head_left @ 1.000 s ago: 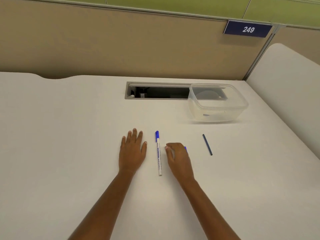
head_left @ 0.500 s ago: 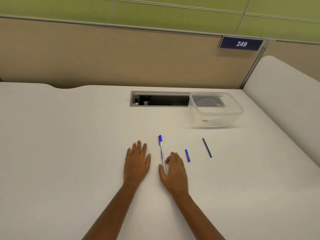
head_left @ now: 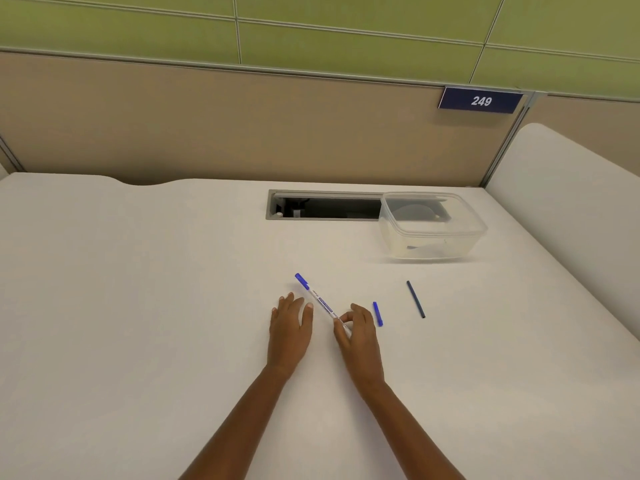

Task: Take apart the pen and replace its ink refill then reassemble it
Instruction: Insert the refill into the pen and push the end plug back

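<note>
A white pen (head_left: 320, 300) with a blue end lies tilted over the white desk, its blue end pointing up-left. My right hand (head_left: 356, 336) pinches the pen's near end between thumb and fingers. My left hand (head_left: 290, 329) rests flat on the desk just left of the pen, fingers spread, holding nothing. A small blue piece (head_left: 378, 313) lies on the desk right of my right hand. Farther right lies a thin dark refill (head_left: 415, 299).
A clear plastic container (head_left: 431, 226) stands at the back right, partly over a rectangular cable slot (head_left: 322, 205) in the desk. A beige partition with a "249" sign (head_left: 480, 100) runs behind. A second desk surface (head_left: 568, 209) rises at the right.
My right hand has closed on the pen's near end and swung it, so the blue end now points up-left. The left hand stayed flat. The camera tilted up slightly.
</note>
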Action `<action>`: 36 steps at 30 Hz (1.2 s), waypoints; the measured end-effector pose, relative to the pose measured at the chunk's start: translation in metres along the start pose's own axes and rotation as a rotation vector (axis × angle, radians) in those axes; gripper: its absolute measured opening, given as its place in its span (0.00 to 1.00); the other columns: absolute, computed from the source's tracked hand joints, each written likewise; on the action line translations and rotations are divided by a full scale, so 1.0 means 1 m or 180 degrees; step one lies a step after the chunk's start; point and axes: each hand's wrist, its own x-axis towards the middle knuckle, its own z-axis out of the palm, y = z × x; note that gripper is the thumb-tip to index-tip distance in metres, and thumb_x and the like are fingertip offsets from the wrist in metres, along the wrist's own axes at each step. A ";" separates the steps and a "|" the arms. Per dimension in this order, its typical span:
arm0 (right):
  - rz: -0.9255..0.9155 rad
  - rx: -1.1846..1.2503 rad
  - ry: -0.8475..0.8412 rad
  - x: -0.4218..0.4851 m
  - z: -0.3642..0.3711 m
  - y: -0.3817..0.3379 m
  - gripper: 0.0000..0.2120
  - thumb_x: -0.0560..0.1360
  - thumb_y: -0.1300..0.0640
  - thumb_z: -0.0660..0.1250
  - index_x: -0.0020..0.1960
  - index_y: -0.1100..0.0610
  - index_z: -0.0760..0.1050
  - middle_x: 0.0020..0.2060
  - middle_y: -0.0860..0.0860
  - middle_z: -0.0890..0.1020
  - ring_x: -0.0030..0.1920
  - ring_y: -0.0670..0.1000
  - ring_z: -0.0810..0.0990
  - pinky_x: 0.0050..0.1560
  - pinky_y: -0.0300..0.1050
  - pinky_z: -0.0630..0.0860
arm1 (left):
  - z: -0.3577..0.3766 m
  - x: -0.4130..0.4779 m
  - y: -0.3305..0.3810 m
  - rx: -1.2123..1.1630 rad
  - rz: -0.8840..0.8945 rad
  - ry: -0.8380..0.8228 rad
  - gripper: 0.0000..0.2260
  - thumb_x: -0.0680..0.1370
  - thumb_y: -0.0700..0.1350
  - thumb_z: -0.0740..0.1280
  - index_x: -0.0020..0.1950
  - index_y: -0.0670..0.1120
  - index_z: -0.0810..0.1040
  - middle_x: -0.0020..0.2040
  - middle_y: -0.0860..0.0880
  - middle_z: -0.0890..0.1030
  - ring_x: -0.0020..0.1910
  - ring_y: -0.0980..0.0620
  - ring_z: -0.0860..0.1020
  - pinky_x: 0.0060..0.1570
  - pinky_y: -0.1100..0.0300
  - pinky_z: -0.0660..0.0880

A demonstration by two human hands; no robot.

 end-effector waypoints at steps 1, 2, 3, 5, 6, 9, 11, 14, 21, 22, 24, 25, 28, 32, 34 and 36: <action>0.0005 0.0108 0.0025 0.000 -0.001 -0.001 0.06 0.77 0.58 0.60 0.48 0.62 0.72 0.59 0.56 0.75 0.66 0.51 0.68 0.54 0.33 0.64 | 0.001 -0.001 0.003 -0.0125 -0.0029 0.0051 0.17 0.80 0.45 0.56 0.67 0.40 0.69 0.72 0.42 0.66 0.74 0.46 0.58 0.74 0.53 0.52; 0.0004 0.0204 0.0040 0.001 -0.002 -0.002 0.06 0.77 0.58 0.61 0.48 0.61 0.72 0.59 0.55 0.75 0.65 0.51 0.68 0.54 0.32 0.63 | 0.002 -0.002 0.007 -0.0261 -0.0043 0.0119 0.16 0.80 0.45 0.57 0.66 0.39 0.70 0.70 0.42 0.69 0.72 0.45 0.62 0.72 0.51 0.57; -0.0020 0.0275 0.0031 0.001 -0.003 -0.003 0.06 0.77 0.58 0.61 0.49 0.61 0.73 0.59 0.55 0.75 0.66 0.50 0.68 0.56 0.32 0.62 | 0.004 -0.003 0.010 -0.0411 -0.0042 0.0190 0.16 0.79 0.44 0.59 0.64 0.39 0.72 0.66 0.41 0.73 0.69 0.45 0.67 0.70 0.51 0.62; -0.0166 0.0292 -0.0036 0.001 -0.004 -0.004 0.07 0.77 0.57 0.61 0.49 0.60 0.73 0.60 0.54 0.75 0.65 0.49 0.68 0.58 0.34 0.62 | 0.007 -0.006 0.017 -0.0843 -0.0118 0.0236 0.13 0.78 0.44 0.61 0.58 0.39 0.75 0.58 0.43 0.78 0.60 0.47 0.74 0.62 0.55 0.69; -0.0253 0.0248 -0.0084 0.002 -0.004 -0.005 0.07 0.77 0.57 0.61 0.50 0.60 0.73 0.60 0.54 0.75 0.65 0.48 0.68 0.59 0.34 0.61 | 0.008 -0.007 0.021 -0.1180 -0.0242 0.0183 0.11 0.78 0.44 0.61 0.57 0.40 0.76 0.55 0.44 0.80 0.55 0.49 0.75 0.56 0.58 0.70; -0.0461 0.0057 -0.0194 0.003 -0.008 -0.007 0.08 0.77 0.55 0.60 0.52 0.59 0.73 0.59 0.52 0.74 0.64 0.47 0.68 0.58 0.32 0.61 | 0.008 -0.008 0.027 -0.2226 -0.0736 -0.0033 0.10 0.78 0.43 0.61 0.54 0.40 0.77 0.41 0.48 0.79 0.41 0.53 0.76 0.41 0.62 0.72; -0.0607 -0.0057 -0.0258 0.004 -0.014 -0.006 0.08 0.77 0.56 0.60 0.51 0.58 0.74 0.58 0.52 0.75 0.63 0.47 0.70 0.55 0.27 0.62 | 0.009 -0.007 0.027 -0.2525 -0.0886 -0.0086 0.09 0.78 0.43 0.60 0.48 0.41 0.79 0.36 0.48 0.78 0.36 0.54 0.76 0.36 0.63 0.72; -0.0739 -0.0182 -0.0325 0.008 -0.025 -0.005 0.06 0.77 0.56 0.61 0.49 0.57 0.75 0.55 0.50 0.76 0.59 0.46 0.71 0.51 0.23 0.62 | 0.008 -0.006 0.025 -0.2760 -0.0947 -0.0157 0.10 0.78 0.43 0.61 0.40 0.45 0.78 0.34 0.47 0.78 0.32 0.54 0.75 0.31 0.68 0.73; -0.0634 -0.0673 0.0293 0.032 -0.058 0.016 0.07 0.77 0.61 0.60 0.50 0.61 0.76 0.51 0.56 0.79 0.55 0.55 0.75 0.55 0.43 0.69 | 0.002 0.002 0.019 -0.3492 -0.1296 -0.0227 0.06 0.77 0.40 0.63 0.41 0.42 0.76 0.35 0.46 0.75 0.24 0.58 0.78 0.28 0.68 0.77; -0.0526 -0.0784 0.0412 0.035 -0.063 0.021 0.08 0.77 0.62 0.59 0.51 0.62 0.76 0.51 0.57 0.79 0.56 0.56 0.75 0.55 0.46 0.70 | 0.001 0.002 0.018 -0.3578 -0.1322 -0.0245 0.05 0.77 0.40 0.63 0.41 0.43 0.76 0.36 0.46 0.75 0.25 0.58 0.78 0.28 0.67 0.77; -0.0355 -0.1130 0.0609 0.042 -0.072 0.030 0.09 0.77 0.64 0.58 0.53 0.64 0.75 0.53 0.60 0.79 0.57 0.60 0.73 0.53 0.52 0.72 | 0.000 0.003 0.016 -0.3734 -0.1342 -0.0273 0.05 0.77 0.39 0.63 0.42 0.43 0.76 0.36 0.45 0.75 0.25 0.58 0.79 0.30 0.67 0.78; -0.0270 -0.1325 0.0635 0.045 -0.077 0.033 0.09 0.77 0.64 0.58 0.54 0.64 0.74 0.54 0.61 0.78 0.57 0.61 0.72 0.52 0.54 0.72 | -0.001 0.003 0.015 -0.3823 -0.1338 -0.0282 0.05 0.77 0.39 0.63 0.42 0.42 0.76 0.37 0.45 0.76 0.26 0.58 0.79 0.30 0.67 0.78; 0.0098 -0.1724 0.0579 0.054 -0.088 0.041 0.12 0.77 0.62 0.59 0.58 0.66 0.71 0.55 0.64 0.76 0.57 0.63 0.71 0.51 0.57 0.73 | -0.001 0.003 0.011 -0.4045 -0.1274 -0.0314 0.04 0.77 0.38 0.63 0.43 0.42 0.76 0.37 0.45 0.76 0.28 0.57 0.80 0.32 0.66 0.79; 0.0391 -0.1777 0.0534 0.056 -0.093 0.045 0.14 0.77 0.61 0.59 0.61 0.65 0.68 0.54 0.64 0.76 0.56 0.63 0.72 0.50 0.57 0.73 | 0.001 -0.001 0.006 -0.4113 -0.1125 -0.0131 0.05 0.77 0.39 0.62 0.45 0.42 0.76 0.38 0.45 0.76 0.31 0.57 0.81 0.34 0.66 0.79; 0.0401 -0.1814 0.0499 0.055 -0.092 0.046 0.14 0.77 0.62 0.59 0.61 0.65 0.68 0.54 0.64 0.76 0.56 0.63 0.72 0.50 0.57 0.73 | 0.004 -0.003 0.006 -0.4042 -0.1042 -0.0072 0.05 0.77 0.39 0.62 0.45 0.43 0.77 0.38 0.45 0.76 0.31 0.57 0.81 0.35 0.66 0.79; 0.0397 -0.1782 0.0494 0.053 -0.091 0.046 0.13 0.76 0.64 0.58 0.61 0.65 0.69 0.54 0.64 0.76 0.56 0.63 0.72 0.50 0.57 0.73 | 0.005 -0.005 0.006 -0.4004 -0.0989 -0.0075 0.05 0.77 0.39 0.62 0.45 0.43 0.77 0.38 0.45 0.76 0.31 0.57 0.81 0.35 0.67 0.79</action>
